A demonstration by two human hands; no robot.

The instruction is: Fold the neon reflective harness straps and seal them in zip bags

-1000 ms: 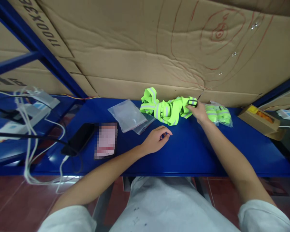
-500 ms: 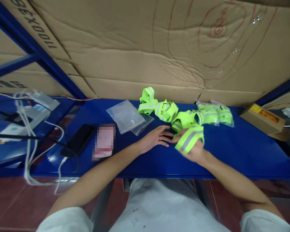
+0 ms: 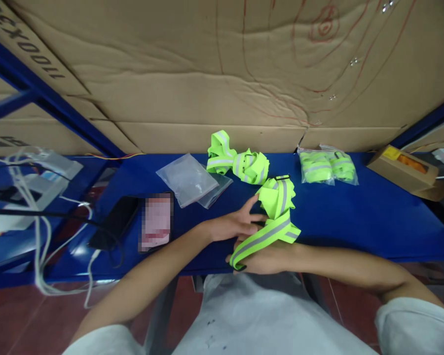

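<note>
A neon yellow-green reflective strap (image 3: 268, 236) with a silver stripe runs from a gathered bundle (image 3: 277, 195) down over my right hand (image 3: 266, 259). My right hand is closed near the table's front edge, its fingers partly hidden beneath the strap, which curls round them to a dark buckle. My left hand (image 3: 237, 223) has its fingers spread, with the fingertips against the left side of the bundle. Two more strap bundles, one loose (image 3: 221, 153) and one rolled (image 3: 250, 166), lie just behind.
Two clear bags of folded straps (image 3: 327, 167) sit at the back right, beside an open cardboard box (image 3: 403, 172). Flat plastic bags (image 3: 188, 180), a phone (image 3: 156, 222), a black device (image 3: 114, 222) and white cables lie leftward. A cardboard wall (image 3: 192, 98) closes the back.
My right hand has moved left and toward me, drawing the strap out from the bundle. My left hand has shifted slightly toward me, to the bundle's side. The view has tilted slightly.
</note>
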